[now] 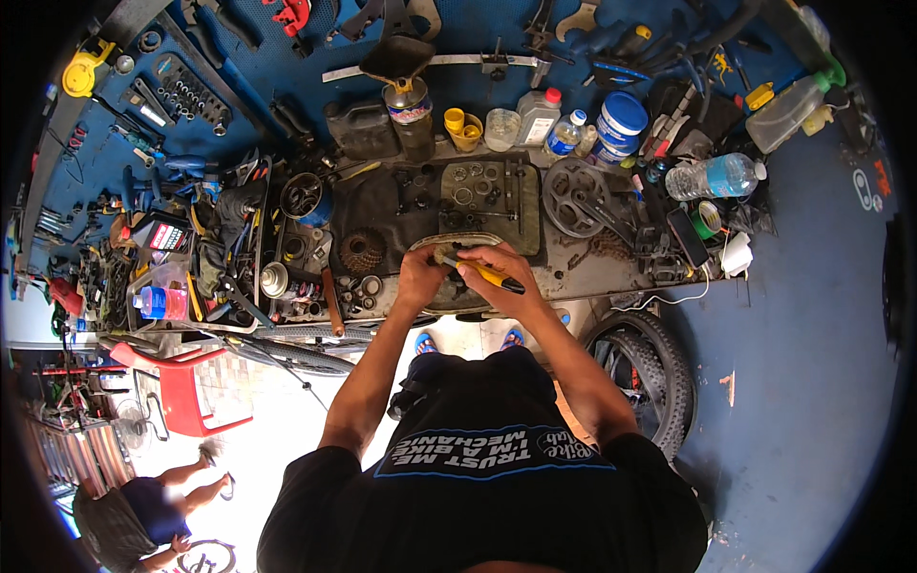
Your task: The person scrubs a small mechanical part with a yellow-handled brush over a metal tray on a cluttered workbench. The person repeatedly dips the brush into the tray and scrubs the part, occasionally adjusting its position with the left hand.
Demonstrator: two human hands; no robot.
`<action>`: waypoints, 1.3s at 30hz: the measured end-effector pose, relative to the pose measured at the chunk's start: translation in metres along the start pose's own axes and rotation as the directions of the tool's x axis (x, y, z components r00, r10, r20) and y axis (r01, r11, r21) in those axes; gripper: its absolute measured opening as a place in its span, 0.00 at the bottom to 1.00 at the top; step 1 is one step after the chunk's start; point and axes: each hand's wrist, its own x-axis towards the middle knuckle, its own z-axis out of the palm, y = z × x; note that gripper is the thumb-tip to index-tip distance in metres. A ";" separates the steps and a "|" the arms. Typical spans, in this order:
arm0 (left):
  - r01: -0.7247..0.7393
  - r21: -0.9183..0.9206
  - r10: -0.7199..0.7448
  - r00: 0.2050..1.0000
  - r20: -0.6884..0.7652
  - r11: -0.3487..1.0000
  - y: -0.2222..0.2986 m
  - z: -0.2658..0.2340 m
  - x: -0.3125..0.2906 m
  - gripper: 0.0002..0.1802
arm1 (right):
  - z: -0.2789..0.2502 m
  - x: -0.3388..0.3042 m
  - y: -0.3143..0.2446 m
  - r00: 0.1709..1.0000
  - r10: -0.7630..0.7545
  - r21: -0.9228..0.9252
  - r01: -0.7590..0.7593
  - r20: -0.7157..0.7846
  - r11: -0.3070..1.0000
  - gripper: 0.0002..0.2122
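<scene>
At the near edge of the counter [575,278], the right hand [518,271] has its grip closed around a yellow-and-black tool [489,274], its tip beside the left hand [420,280]. What the left grip holds, if anything, I cannot tell.

The right hand [508,277] grips a yellow-and-black handled tool [495,275], its tip pointing at the left hand [421,278], whose fingers curl close to that tip; whatever they hold is too small to make out. Both hands are at an oval pan [457,238] at the workbench [626,288]'s front edge. Left of them sits a bicycle cassette [363,250]; to the right, a crankset [576,198] with a chain [611,245] near it. Bottles and a white-and-blue tub [621,126] line the back. Tyres [661,368] lean below, right; a red chair [183,392] and another person [143,511] are lower left.
</scene>
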 end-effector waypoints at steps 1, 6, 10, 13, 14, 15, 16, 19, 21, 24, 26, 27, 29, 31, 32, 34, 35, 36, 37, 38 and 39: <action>-0.017 0.085 0.017 1.000 0.002 0.996 0.004 -0.002 -0.001 0.17 | 0.002 0.000 0.004 0.999 -0.033 -0.035 0.032 -0.011 0.999 0.13; 0.055 0.032 -0.053 0.996 -0.070 0.998 0.018 -0.006 -0.012 0.19 | -0.013 -0.001 0.006 0.984 0.167 -0.120 -0.173 -0.061 0.978 0.13; 0.005 0.136 -0.006 1.000 0.011 0.991 0.018 -0.009 -0.008 0.21 | 0.002 -0.001 -0.005 0.999 -0.049 -0.047 0.048 -0.022 0.998 0.12; -0.058 0.161 0.078 0.990 -0.119 0.985 0.020 -0.004 -0.014 0.20 | -0.002 -0.001 0.008 0.981 0.157 -0.108 -0.170 -0.117 0.980 0.13; -0.043 0.138 0.058 0.992 -0.111 0.989 0.020 -0.005 -0.012 0.19 | -0.007 -0.002 0.012 0.988 0.093 -0.128 -0.109 -0.122 0.986 0.13; -0.024 0.115 0.036 0.994 -0.099 0.993 0.020 -0.004 -0.013 0.19 | -0.007 -0.002 0.009 0.992 0.053 -0.122 -0.066 -0.111 0.990 0.12; -0.005 0.092 0.013 0.996 -0.087 0.996 0.019 -0.004 -0.013 0.19 | -0.005 -0.003 0.005 0.995 0.012 -0.115 -0.024 -0.100 0.993 0.12; -0.030 0.162 0.032 0.999 -0.006 0.986 0.023 -0.004 -0.006 0.18 | 0.002 -0.005 0.002 0.991 0.026 -0.071 -0.035 -0.129 0.997 0.11; -0.049 0.097 0.054 0.997 -0.052 0.994 0.021 0.000 -0.007 0.18 | 0.001 -0.005 0.024 0.978 0.100 -0.068 -0.114 -0.184 0.991 0.11; -0.076 0.047 0.080 0.994 -0.080 0.996 0.007 0.000 -0.004 0.17 | -0.014 -0.011 0.035 0.980 0.124 -0.139 -0.146 -0.153 0.980 0.11; -0.230 0.112 0.241 0.966 -0.091 0.967 -0.003 0.001 -0.001 0.16 | -0.021 -0.014 0.033 0.981 0.176 -0.163 -0.187 -0.079 0.969 0.12; -0.372 0.189 0.393 0.916 -0.083 0.909 -0.003 0.001 0.002 0.16 | -0.023 -0.017 0.038 0.989 0.130 -0.196 -0.141 -0.068 0.970 0.13; -0.382 0.177 0.394 0.918 -0.038 0.907 -0.003 0.003 0.003 0.16 | -0.026 -0.025 0.046 0.998 0.039 -0.260 -0.048 -0.039 0.964 0.14; -0.093 0.025 0.091 0.994 0.055 0.995 -0.001 0.006 -0.003 0.16 | -0.028 -0.030 0.045 0.999 -0.031 -0.430 0.045 0.039 0.902 0.16; -0.035 -0.039 0.038 0.997 0.065 0.999 -0.002 0.006 -0.002 0.16 | -0.028 -0.031 0.044 0.995 -0.060 -0.506 0.094 0.083 0.857 0.16; 0.081 -0.167 -0.067 0.994 0.087 0.983 -0.007 0.005 0.000 0.17 | -0.030 -0.033 0.043 0.996 -0.041 -0.483 0.073 0.076 0.872 0.17; 0.085 -0.186 -0.073 0.995 0.070 0.979 -0.009 0.006 -0.001 0.17 | -0.030 -0.033 0.043 0.997 -0.031 -0.471 0.062 0.073 0.880 0.17; 0.087 -0.206 -0.077 0.995 0.056 0.975 -0.009 0.007 -0.001 0.17 | -0.030 -0.031 0.044 0.999 0.049 -0.420 -0.041 0.009 0.907 0.17; 0.089 -0.225 -0.081 0.996 0.042 0.970 -0.008 0.008 -0.001 0.17 | -0.028 -0.028 0.046 0.990 0.133 -0.360 -0.142 -0.051 0.922 0.17; 0.053 -0.208 -0.053 0.999 0.006 0.977 -0.008 0.010 -0.002 0.16 | -0.026 -0.026 0.047 0.979 0.188 -0.256 -0.203 -0.082 0.945 0.17; 0.019 -0.187 -0.026 0.999 -0.032 0.982 -0.007 0.012 -0.003 0.16 | -0.022 -0.023 0.045 0.964 0.241 -0.143 -0.255 -0.109 0.956 0.16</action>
